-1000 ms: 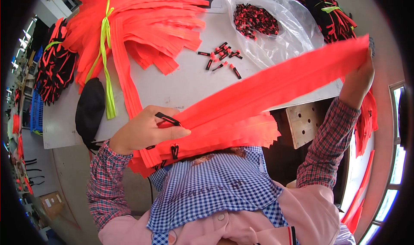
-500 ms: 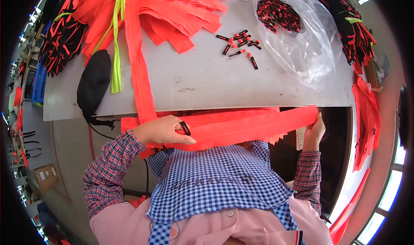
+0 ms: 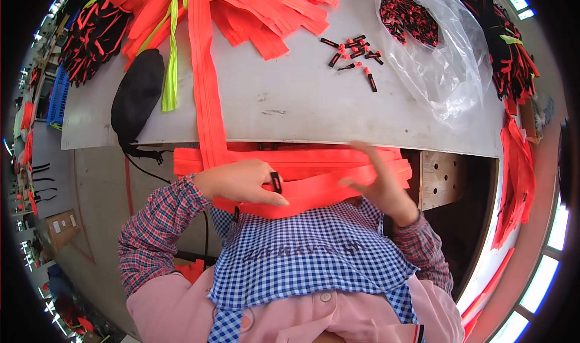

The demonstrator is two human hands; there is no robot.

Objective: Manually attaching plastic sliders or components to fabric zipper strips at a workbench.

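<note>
At the table's near edge, my left hand [image 3: 238, 181] is closed on a bright orange zipper strip [image 3: 317, 190], which stretches across my lap. A small black zipper pull [image 3: 276, 181] sticks up at its fingers. My right hand [image 3: 386, 189], blurred by motion, hovers over the strip's right part with thumb and forefinger apart. Under both hands lie more orange strips [image 3: 326, 157] in a stack. One long orange strip [image 3: 207, 89] runs down from the table to beside my left hand.
On the grey table [image 3: 290, 113] lie an orange strip bundle [image 3: 260, 13], a yellow-green ribbon [image 3: 171, 71], a black pouch-like object [image 3: 139, 92], several loose black pulls [image 3: 356, 51] and a clear bag [image 3: 450, 83] of pulls. Black-and-orange bundles [image 3: 504, 47] hang at the right edge.
My right hand has let go of the strip's right end and moved left, its fingers spreading. That end has dropped onto the stack. My left hand keeps its grip.
</note>
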